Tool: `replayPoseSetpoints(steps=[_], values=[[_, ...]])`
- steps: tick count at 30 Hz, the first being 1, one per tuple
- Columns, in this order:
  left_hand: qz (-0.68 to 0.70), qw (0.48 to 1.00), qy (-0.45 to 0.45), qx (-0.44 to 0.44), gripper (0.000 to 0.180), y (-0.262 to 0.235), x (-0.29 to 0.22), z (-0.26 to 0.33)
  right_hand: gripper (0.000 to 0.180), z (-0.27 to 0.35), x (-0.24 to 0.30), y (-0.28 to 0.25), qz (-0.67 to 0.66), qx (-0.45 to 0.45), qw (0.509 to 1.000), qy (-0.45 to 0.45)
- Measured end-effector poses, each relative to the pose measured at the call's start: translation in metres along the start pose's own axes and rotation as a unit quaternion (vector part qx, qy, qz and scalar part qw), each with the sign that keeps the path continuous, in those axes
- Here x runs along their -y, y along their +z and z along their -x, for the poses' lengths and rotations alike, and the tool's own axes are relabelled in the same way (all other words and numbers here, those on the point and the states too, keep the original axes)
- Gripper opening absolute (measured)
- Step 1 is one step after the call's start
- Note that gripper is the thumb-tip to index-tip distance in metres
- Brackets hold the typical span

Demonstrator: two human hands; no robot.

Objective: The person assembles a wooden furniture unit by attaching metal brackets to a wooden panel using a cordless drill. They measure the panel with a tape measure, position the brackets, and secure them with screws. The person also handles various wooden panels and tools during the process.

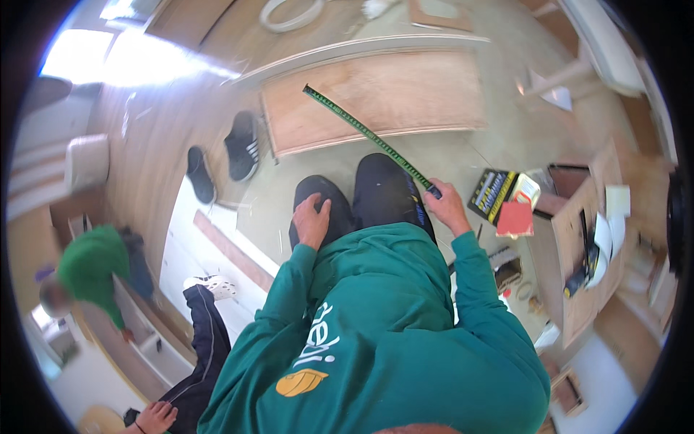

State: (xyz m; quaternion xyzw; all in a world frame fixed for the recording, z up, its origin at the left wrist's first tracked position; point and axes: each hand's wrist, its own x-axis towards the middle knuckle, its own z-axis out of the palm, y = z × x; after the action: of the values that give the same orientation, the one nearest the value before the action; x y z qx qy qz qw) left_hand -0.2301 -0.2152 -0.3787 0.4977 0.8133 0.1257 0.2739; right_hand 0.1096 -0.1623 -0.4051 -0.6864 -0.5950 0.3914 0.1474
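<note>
My right hand [449, 207] is closed round the case end of a tape measure [370, 134], beside my right thigh. Its green blade runs out stiffly up and to the left, its tip over a shallow wooden box or drawer-like piece [405, 90] on the floor ahead of me. Whether the blade touches the wood, I cannot tell. My left hand [311, 221] rests on my left thigh with thumb and finger apart, holding nothing.
Two dark shoes [243, 147] lie left of the wooden piece. At right are a black-and-yellow box [494, 195], a red square piece [515, 219] and a plywood cabinet [571, 249]. A person in green [94, 264] bends at far left; another person's hand [155, 418] shows lower left.
</note>
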Motion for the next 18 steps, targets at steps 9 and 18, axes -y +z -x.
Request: replayPoseSetpoints(steps=[9,18], values=[[0.165,0.977,-0.067,-0.113,0.038,-0.016,0.042,-0.104,0.041,-0.142,0.093,-0.026,0.213,0.093,0.962,-0.145],[0.156,0.962,-0.129,-0.182,0.045,-0.029,0.049,-0.201,0.042,-0.194,0.115,-0.024,0.268,0.153,0.943,-0.122]])
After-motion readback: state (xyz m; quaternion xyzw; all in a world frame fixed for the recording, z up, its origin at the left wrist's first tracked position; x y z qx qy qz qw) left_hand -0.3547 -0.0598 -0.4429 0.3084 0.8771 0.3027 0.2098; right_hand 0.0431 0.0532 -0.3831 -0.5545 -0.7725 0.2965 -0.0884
